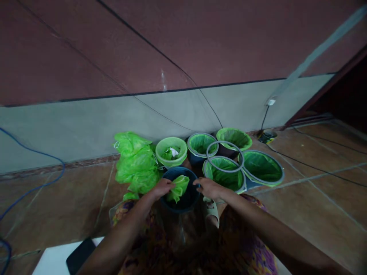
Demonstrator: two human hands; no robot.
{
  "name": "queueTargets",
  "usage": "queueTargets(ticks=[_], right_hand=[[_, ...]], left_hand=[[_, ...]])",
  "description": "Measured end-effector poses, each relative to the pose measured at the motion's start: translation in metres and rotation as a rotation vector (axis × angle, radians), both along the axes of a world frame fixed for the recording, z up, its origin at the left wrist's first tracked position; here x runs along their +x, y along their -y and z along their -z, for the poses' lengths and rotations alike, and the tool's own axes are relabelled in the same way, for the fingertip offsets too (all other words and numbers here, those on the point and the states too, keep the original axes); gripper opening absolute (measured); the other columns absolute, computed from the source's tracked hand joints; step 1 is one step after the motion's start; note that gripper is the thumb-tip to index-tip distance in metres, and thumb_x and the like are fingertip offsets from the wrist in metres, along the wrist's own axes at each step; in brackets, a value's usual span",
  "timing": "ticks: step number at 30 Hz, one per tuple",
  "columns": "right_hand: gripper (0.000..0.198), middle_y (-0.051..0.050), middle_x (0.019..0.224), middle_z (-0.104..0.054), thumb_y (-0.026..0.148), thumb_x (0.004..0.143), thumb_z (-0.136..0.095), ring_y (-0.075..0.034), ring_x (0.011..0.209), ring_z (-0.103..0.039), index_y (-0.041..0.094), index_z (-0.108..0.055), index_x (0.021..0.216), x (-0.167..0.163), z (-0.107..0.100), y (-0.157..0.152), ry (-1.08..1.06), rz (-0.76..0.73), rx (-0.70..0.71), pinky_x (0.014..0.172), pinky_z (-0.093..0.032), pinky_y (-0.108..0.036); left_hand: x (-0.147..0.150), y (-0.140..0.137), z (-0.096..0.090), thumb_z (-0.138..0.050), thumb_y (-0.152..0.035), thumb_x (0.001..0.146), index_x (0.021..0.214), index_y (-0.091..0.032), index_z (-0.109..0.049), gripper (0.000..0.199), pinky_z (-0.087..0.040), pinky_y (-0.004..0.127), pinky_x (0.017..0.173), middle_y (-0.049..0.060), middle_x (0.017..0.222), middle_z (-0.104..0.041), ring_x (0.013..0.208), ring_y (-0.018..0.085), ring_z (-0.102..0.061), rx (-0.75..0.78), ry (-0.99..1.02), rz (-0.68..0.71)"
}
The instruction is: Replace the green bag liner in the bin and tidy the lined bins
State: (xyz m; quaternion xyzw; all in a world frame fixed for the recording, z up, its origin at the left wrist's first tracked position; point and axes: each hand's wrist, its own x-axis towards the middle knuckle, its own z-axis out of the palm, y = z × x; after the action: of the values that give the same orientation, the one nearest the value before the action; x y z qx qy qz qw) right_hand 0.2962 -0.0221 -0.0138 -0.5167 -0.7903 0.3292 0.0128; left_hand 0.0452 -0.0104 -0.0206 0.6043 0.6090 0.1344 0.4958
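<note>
Your left hand (165, 187) has its fingers pinched together on a crumpled green bag (180, 186), which sits just to the right of those fingers, over the mouth of a dark blue bin (187, 201). Your right hand (208, 188) is on the opposite side, its fingers curled at the bin's right rim; you cannot tell from here whether they grip the rim or only rest near it. The bin's opening lies between your two sets of fingers, and its inside looks dark below them.

Beyond and to the left of your left fingers, a heap of green bags (136, 162) lies on the tiled floor (74, 206) near the wall (114, 118). Straight beyond your fingers stands a pale green-lined bin (169, 162) with something white (174, 151) inside. Further to the right, past your right fingers, four more bins wear green liners: a back left one (200, 143), a back right one (233, 136), a front one (225, 181) and a far right one (263, 168). A loose-looking grey ring (207, 153) overlaps their rims. Nearer you than your left fingers, a dark flat object (80, 255) lies on a white surface (51, 259).
</note>
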Motion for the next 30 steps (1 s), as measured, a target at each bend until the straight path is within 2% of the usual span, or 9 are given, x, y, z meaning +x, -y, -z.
queueTargets(ticks=[3,6,10,13,16,19,21,26,30], right_hand=[[0.04,-0.012,0.12,-0.06,0.02,0.083,-0.054,-0.024,0.11,-0.057,0.015,-0.059,0.123,-0.012,0.007,-0.018,0.039,-0.015,0.043,0.096,-0.041,-0.032],[0.047,-0.014,0.125,-0.057,0.017,0.081,-0.056,-0.025,0.113,-0.053,0.014,-0.054,0.128,-0.027,0.023,-0.034,0.082,-0.037,0.146,0.099,-0.038,-0.034],[0.046,-0.012,0.123,-0.059,0.017,0.082,-0.054,-0.024,0.115,-0.051,0.016,-0.054,0.128,-0.041,0.053,-0.047,0.096,-0.068,0.069,0.098,-0.036,-0.033],[0.031,-0.008,0.105,-0.067,0.015,0.083,-0.049,-0.02,0.1,-0.059,0.017,-0.066,0.108,-0.043,0.065,-0.053,0.129,-0.125,-0.059,0.087,-0.041,-0.027],[0.022,-0.006,0.09,-0.07,0.015,0.08,-0.051,-0.018,0.089,-0.062,0.017,-0.072,0.086,-0.037,0.058,-0.061,0.191,-0.126,-0.09,0.077,-0.042,-0.024],[0.021,-0.006,0.078,-0.069,0.015,0.078,-0.051,-0.016,0.072,-0.063,0.015,-0.072,0.082,-0.021,0.041,-0.069,0.222,-0.026,-0.17,0.064,-0.042,-0.022],[0.022,-0.007,0.072,-0.068,0.014,0.077,-0.049,-0.015,0.061,-0.062,0.013,-0.071,0.081,-0.01,0.031,-0.071,0.272,0.052,-0.223,0.057,-0.04,-0.022],[0.018,-0.012,0.082,-0.068,0.011,0.076,-0.052,-0.017,0.067,-0.063,0.011,-0.068,0.082,-0.003,0.035,-0.063,0.378,0.048,-0.189,0.059,-0.04,-0.022],[0.016,-0.013,0.091,-0.067,0.012,0.075,-0.054,-0.02,0.08,-0.063,0.011,-0.065,0.088,-0.015,0.044,-0.051,0.361,-0.039,-0.201,0.06,-0.039,-0.022]], left_hand=[[0.021,-0.017,0.039,-0.062,-0.023,0.058,0.066,-0.012,-0.068,0.015,-0.035,0.021,0.049,-0.003,0.05,-0.053,0.049,0.01,-0.045,-0.084,0.028,0.085],[0.025,-0.029,0.059,-0.061,-0.014,0.053,0.073,-0.013,-0.07,0.022,-0.036,0.021,0.052,-0.005,0.055,-0.056,0.053,0.01,-0.048,-0.103,0.048,0.15],[0.023,-0.036,0.064,-0.057,-0.009,0.057,0.086,-0.016,-0.07,0.033,-0.043,0.022,0.065,-0.002,0.076,-0.067,0.07,0.015,-0.059,0.039,-0.048,0.402],[0.024,-0.039,0.058,-0.055,-0.008,0.064,0.116,-0.019,-0.061,0.054,-0.045,0.025,0.079,0.005,0.1,-0.069,0.091,0.02,-0.063,0.189,-0.185,0.523],[0.021,-0.041,0.05,-0.057,-0.009,0.068,0.135,-0.016,-0.043,0.068,-0.045,0.031,0.085,0.013,0.111,-0.065,0.101,0.025,-0.061,0.283,-0.458,0.487],[0.008,-0.043,0.041,-0.052,-0.012,0.077,0.123,-0.014,-0.052,0.046,-0.044,0.037,0.089,0.016,0.109,-0.064,0.104,0.028,-0.06,0.298,-0.674,0.425],[-0.005,-0.044,0.037,-0.052,-0.015,0.079,0.11,-0.014,-0.06,0.032,-0.044,0.04,0.089,0.016,0.104,-0.066,0.103,0.03,-0.06,0.228,-0.74,0.405],[-0.022,-0.041,0.038,-0.063,-0.019,0.071,0.108,-0.015,-0.063,0.037,-0.047,0.039,0.083,0.015,0.103,-0.068,0.099,0.032,-0.063,0.044,-0.686,0.371],[-0.001,-0.038,0.049,-0.054,-0.031,0.081,0.124,-0.013,-0.053,0.047,-0.042,0.039,0.098,0.015,0.124,-0.059,0.114,0.028,-0.055,0.254,-0.511,0.256]])
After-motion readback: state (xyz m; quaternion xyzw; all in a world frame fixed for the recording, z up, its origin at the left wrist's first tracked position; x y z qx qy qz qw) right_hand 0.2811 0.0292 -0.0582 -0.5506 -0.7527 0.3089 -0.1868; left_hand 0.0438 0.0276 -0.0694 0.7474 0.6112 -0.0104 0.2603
